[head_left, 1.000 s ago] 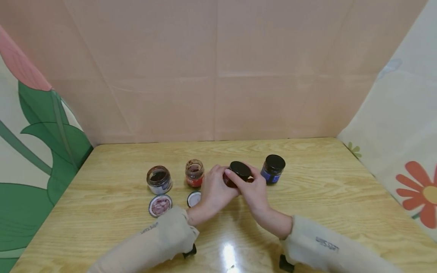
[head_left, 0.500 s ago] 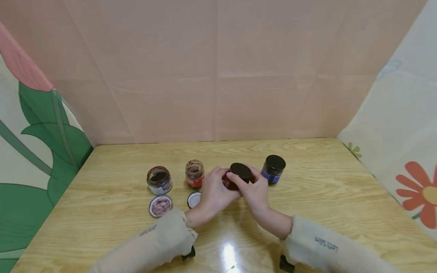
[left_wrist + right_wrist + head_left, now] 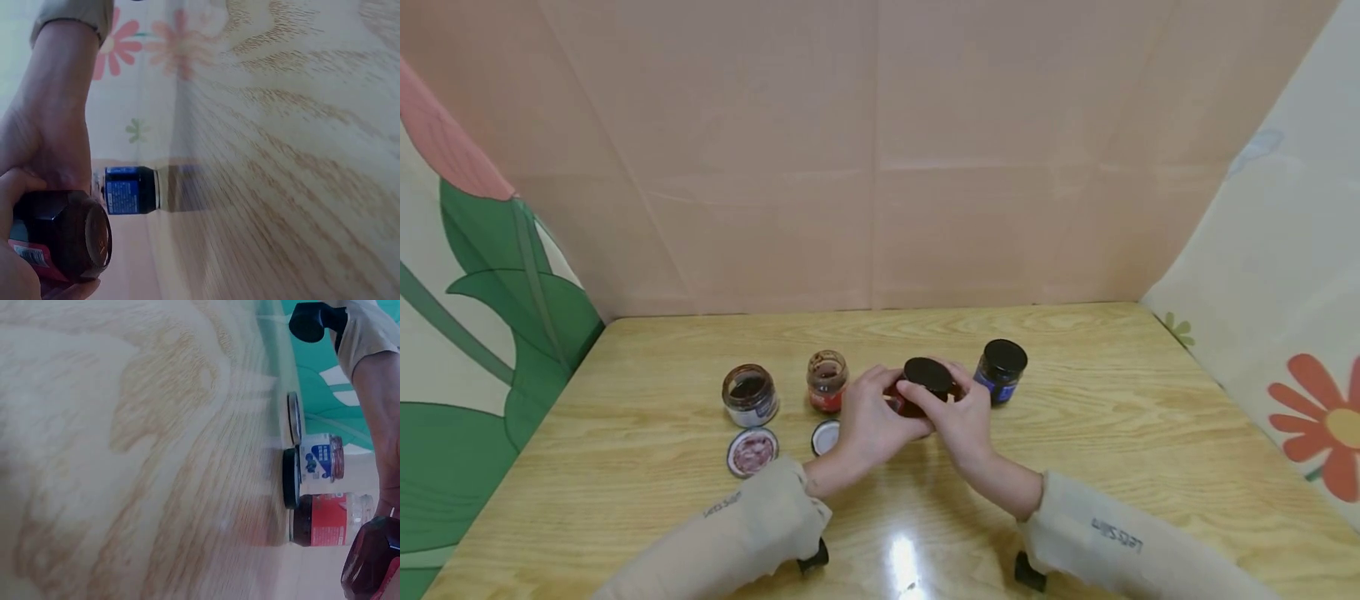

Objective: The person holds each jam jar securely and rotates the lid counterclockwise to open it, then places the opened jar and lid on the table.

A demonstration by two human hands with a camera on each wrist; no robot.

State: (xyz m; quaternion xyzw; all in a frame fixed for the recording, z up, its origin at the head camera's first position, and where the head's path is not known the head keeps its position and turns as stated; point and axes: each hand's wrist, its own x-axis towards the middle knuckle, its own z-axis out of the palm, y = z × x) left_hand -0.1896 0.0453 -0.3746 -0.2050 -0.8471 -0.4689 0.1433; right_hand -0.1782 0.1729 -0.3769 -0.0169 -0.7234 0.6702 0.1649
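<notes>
Both hands hold a dark glass jar (image 3: 62, 237) with a red label, raised above the table. My left hand (image 3: 874, 421) grips the jar's body, its fingers curled around the glass. My right hand (image 3: 961, 421) holds the black lid (image 3: 927, 374), with the thumb along the near edge and the other fingers around the far side. In the left wrist view the jar's round base faces down toward the tabletop. Dark red contents fill the jar.
On the wooden table (image 3: 1120, 400) stand an open jar with a white-blue label (image 3: 750, 396), an open red-label jar (image 3: 827, 381) and a closed blue-label jar (image 3: 1000, 372). Two loose lids lie in front of the open jars: a smeared one (image 3: 752, 452) and a white-lined one (image 3: 826, 437).
The held jar and both hands have shifted only slightly, and the lid faces up a little more toward me. The other jars and the loose lids stay in place.
</notes>
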